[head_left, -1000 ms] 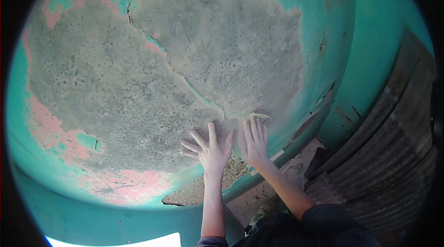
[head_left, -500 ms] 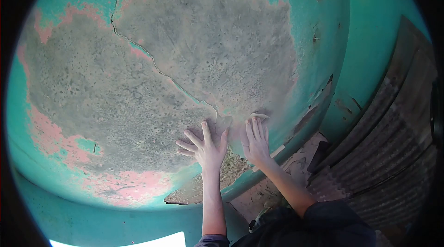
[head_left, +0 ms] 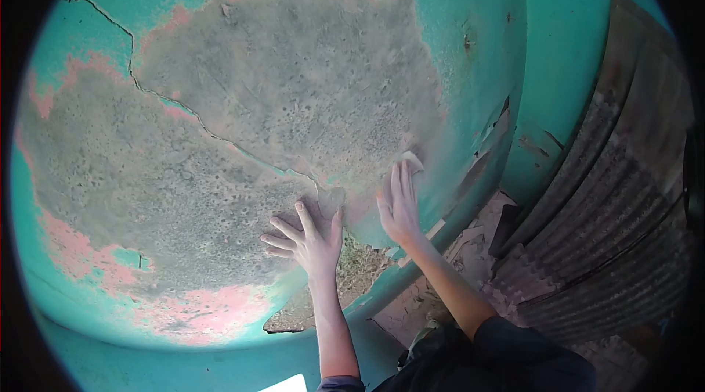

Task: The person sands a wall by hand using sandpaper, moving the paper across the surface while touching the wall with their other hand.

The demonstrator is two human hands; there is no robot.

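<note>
My left hand lies flat on the wall with its fingers spread, holding nothing. It rests on the bare grey patch, just below the lower end of a crack. To its right, my right hand presses a pale piece of sandpaper against the wall near the patch's lower right edge. The sandpaper's upper corner sticks out past the fingertips; the rest is hidden under them. Pale dust coats both hands.
Turquoise paint surrounds the patch, with pink paint along its border. Below my hands the plaster has broken away, exposing rough material. Dark corrugated sheets lean at the right. Debris lies at the wall's foot.
My right hand has slid the sandpaper upward along the wall, away from the left hand. The left hand stays flat by the crack's end. The view has shifted to the right.
</note>
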